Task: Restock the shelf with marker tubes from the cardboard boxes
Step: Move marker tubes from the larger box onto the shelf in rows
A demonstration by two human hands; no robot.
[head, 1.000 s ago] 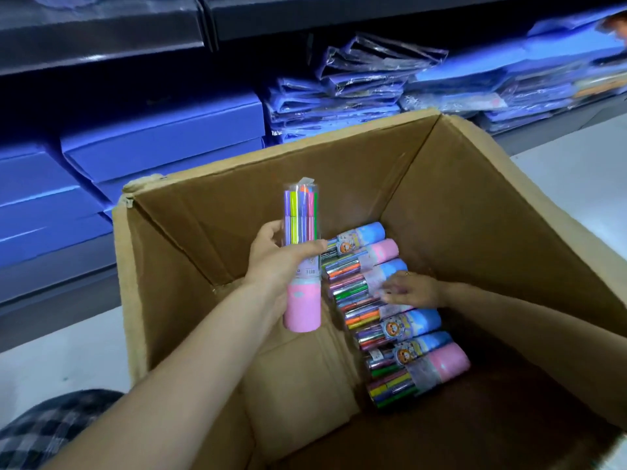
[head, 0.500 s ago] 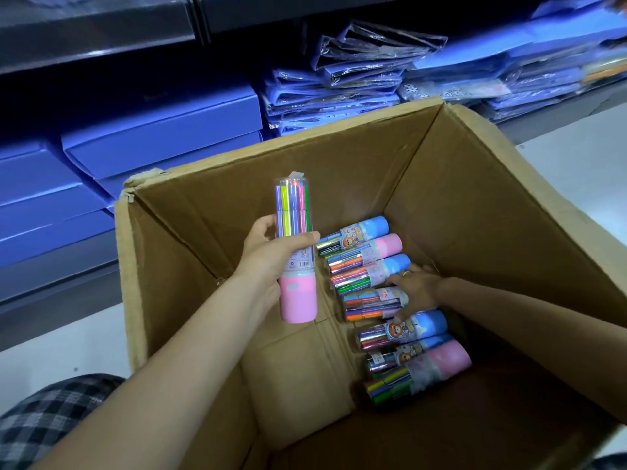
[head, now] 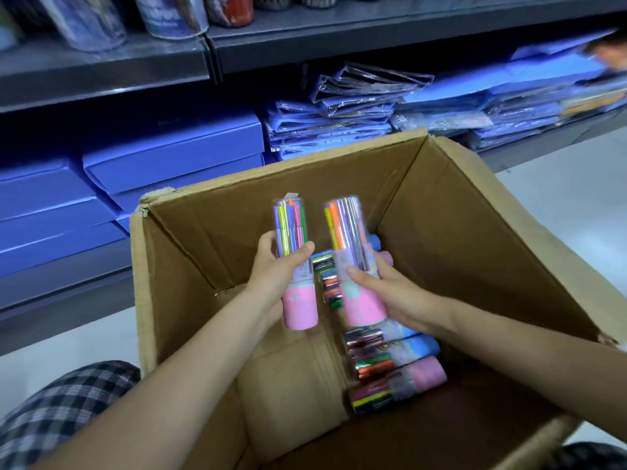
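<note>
At the bottom edge, checked trouser legs show on both sides of the cardboard box, which sits on the pale floor w/ flaps open. Inside the box, on its right half, approx. a row of marker tubes lies on its side, pink and blue caps pointing right; count unclear, some hidden behind the hand. Above them, both hands are raised inside the box, each w/ one tube held upright, pink cap down. Left hand: fingers curled round the left tube at its middle, thumb across the front. Right hand: fingers wrapped round the right tube, slightly tilted and motion-blurred. The two tubes are near each other, not touching. Beyond the box, the lower shelf carries stacked blue boxes and wrapped blue packs. The upper shelf holds containers, too blurred to ID.
</note>
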